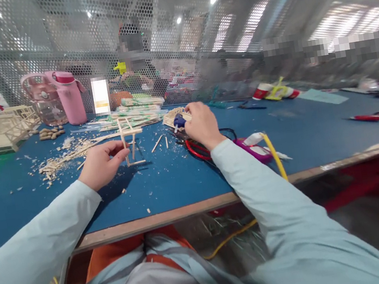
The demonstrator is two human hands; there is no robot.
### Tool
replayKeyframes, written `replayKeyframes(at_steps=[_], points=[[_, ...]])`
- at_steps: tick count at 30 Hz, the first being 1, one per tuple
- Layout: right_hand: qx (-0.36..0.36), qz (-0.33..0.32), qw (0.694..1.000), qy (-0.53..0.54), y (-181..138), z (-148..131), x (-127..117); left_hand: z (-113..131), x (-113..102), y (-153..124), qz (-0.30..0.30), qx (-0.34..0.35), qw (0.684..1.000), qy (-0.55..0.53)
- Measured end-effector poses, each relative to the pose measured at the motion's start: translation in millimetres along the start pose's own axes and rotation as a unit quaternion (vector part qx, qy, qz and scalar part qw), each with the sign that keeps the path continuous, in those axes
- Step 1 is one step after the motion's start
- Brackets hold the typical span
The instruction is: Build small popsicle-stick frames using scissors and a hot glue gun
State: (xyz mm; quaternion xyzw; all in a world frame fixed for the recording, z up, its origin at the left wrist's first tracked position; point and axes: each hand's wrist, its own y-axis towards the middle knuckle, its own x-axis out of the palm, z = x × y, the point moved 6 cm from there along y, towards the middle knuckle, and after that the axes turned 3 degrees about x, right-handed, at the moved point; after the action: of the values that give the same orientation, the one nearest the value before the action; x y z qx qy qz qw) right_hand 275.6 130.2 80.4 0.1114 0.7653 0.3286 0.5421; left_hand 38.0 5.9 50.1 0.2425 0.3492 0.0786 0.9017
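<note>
My left hand point(101, 164) pinched the frame point(131, 144) between thumb and fingers, steadying it upright on the table point(167, 184). Farther out, my right hand point(202, 125) was closed around a tool point(179, 121), beside the sticks point(141, 110).

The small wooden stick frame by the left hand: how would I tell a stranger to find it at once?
Start at the big blue-topped table and look near its front edge, where the person's left hand pinches a small frame of thin pale wooden sticks. Unlike the loose pale sticks lying flat behind it, it stands upright as an open box shape.
</note>
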Motion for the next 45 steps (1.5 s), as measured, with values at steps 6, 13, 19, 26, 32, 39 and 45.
replayKeyframes(at_steps=[6, 13, 19, 26, 32, 39, 45], points=[[-0.118, -0.344, 0.878, 0.312, -47, -86, 29, 0, 3, 1, -0.016, 0.019, 1.0, -0.006], [-0.094, -0.36, 0.788, 0.491, -55, -117, 54, 0, 5, 1, -0.024, 0.032, 0.999, 0.009], [-0.109, -0.334, 0.821, 0.45, -56, -117, 48, -2, 7, 0, -0.037, 0.029, 0.999, 0.009], [-0.096, -0.353, 0.816, 0.446, -62, -115, 54, -4, 9, -1, -0.062, 0.011, 0.997, 0.038], [-0.075, -0.371, 0.807, 0.454, -66, -114, 59, -4, 11, -2, -0.082, 0.01, 0.995, 0.053], [-0.105, -0.356, 0.828, 0.42, -66, -111, 55, -6, 10, -2, -0.079, 0.001, 0.995, 0.068], [-0.111, -0.358, 0.826, 0.421, -66, -111, 56, -5, 10, -2, -0.075, 0.002, 0.995, 0.067]])
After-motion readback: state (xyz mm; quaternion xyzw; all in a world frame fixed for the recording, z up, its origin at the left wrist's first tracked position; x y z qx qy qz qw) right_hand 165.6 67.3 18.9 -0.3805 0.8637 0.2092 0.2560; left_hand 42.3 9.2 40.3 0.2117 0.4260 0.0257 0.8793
